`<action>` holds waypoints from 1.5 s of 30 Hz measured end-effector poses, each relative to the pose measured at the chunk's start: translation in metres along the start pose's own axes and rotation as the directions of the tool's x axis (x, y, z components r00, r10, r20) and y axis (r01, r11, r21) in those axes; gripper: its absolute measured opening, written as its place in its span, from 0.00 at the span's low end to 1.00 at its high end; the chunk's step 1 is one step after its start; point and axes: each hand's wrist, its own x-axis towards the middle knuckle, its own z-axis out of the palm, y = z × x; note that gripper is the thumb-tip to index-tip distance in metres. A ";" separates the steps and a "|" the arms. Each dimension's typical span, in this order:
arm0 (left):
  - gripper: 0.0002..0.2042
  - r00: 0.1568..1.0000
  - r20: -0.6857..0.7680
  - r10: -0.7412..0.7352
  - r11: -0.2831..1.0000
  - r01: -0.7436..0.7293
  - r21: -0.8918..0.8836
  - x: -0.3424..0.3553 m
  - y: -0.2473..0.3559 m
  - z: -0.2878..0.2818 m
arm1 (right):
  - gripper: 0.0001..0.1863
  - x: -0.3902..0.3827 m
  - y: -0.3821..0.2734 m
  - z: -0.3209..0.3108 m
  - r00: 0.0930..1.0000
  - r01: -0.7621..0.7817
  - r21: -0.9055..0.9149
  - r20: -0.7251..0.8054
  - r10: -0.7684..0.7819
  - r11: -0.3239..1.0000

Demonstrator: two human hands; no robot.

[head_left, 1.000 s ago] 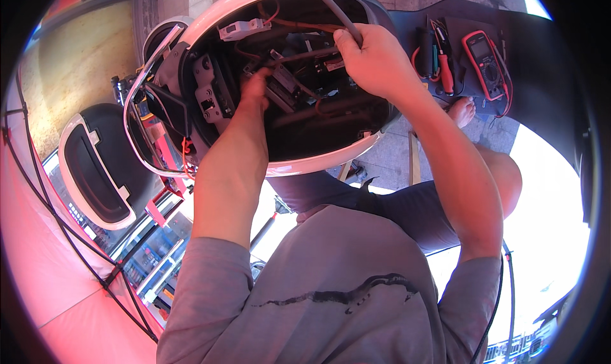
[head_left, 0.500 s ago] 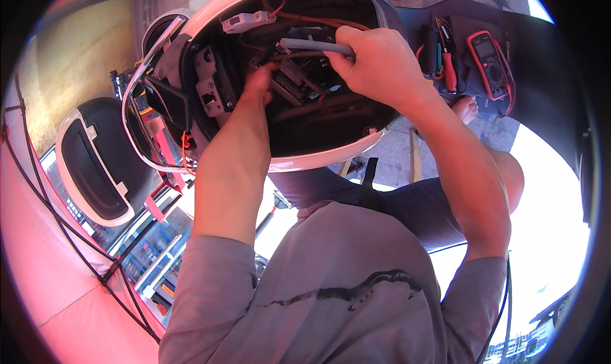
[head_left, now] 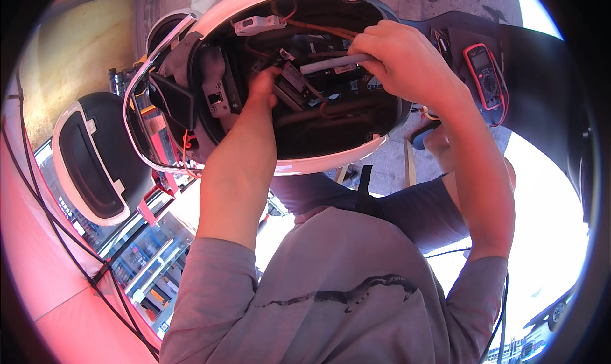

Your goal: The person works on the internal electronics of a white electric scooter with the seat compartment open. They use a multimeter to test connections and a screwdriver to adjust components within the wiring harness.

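My left hand [head_left: 262, 87] reaches into the dark cavity of a white-rimmed vehicle body [head_left: 331, 165]. Its fingers close round the left end of a dark boxy module [head_left: 293, 87] with a pale label, which sits tilted there; the fingertips are partly in shadow. A straight grey rod-like tool [head_left: 334, 64] is gripped by my right hand [head_left: 404, 62] above the cavity's right side. The rod's left end points at the module; whether they touch I cannot tell. Orange and brown wires [head_left: 321, 28] run along the far inner wall.
A white switch-like block [head_left: 259, 25] lies near the cavity's far edge. On a black surface to the right rests a red-and-black multimeter [head_left: 484, 76]. A black-and-white seat-like panel [head_left: 95, 163] stands at left. A curved chrome bar [head_left: 132, 119] borders the cavity's left end.
My right hand has moved right with the rod, whose left end is now lower and beside the module. It now covers the red-handled screwdriver. My left hand has kept its grip.
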 end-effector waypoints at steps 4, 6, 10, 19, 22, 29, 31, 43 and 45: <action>0.20 0.998 -0.018 0.061 0.998 -0.061 0.008 -0.008 0.000 0.004 | 0.06 0.004 0.004 -0.004 0.974 -0.224 0.077 -0.011 0.226 0.971; 0.18 0.999 -0.014 0.047 0.999 -0.047 0.003 -0.016 0.003 0.008 | 0.07 0.008 0.004 -0.001 0.958 -0.274 0.158 -0.044 0.284 0.949; 0.16 0.999 -0.002 -0.048 0.998 0.048 -0.047 -0.023 0.008 0.011 | 0.08 0.015 0.000 0.007 0.899 -0.417 0.337 0.013 0.439 0.844; 0.13 0.999 -0.004 -0.045 0.993 0.044 -0.113 -0.005 -0.002 0.001 | 0.10 0.019 0.000 0.014 0.823 -0.539 0.401 0.065 0.564 0.741; 0.12 0.998 -0.014 -0.055 0.993 0.053 -0.110 -0.001 -0.003 0.000 | 0.10 0.019 -0.002 0.016 0.817 -0.544 0.408 0.056 0.574 0.734; 0.12 0.999 -0.001 -0.043 0.995 0.043 -0.090 0.008 -0.007 -0.006 | 0.13 0.022 -0.010 0.014 0.677 -0.683 0.524 0.190 0.711 0.510; 0.12 0.999 -0.002 -0.049 0.993 0.049 -0.105 0.004 -0.005 -0.005 | 0.13 0.022 -0.012 0.015 0.541 -0.728 0.649 0.345 0.767 0.221; 0.08 0.997 0.041 -0.067 0.998 0.067 0.003 -0.036 0.008 0.012 | 0.12 0.017 -0.014 0.027 0.720 -0.659 0.304 -0.008 0.694 0.687; 0.08 0.997 0.055 -0.055 0.998 0.053 0.035 -0.036 0.009 0.013 | 0.11 0.016 -0.016 0.025 0.706 -0.674 0.335 0.028 0.708 0.659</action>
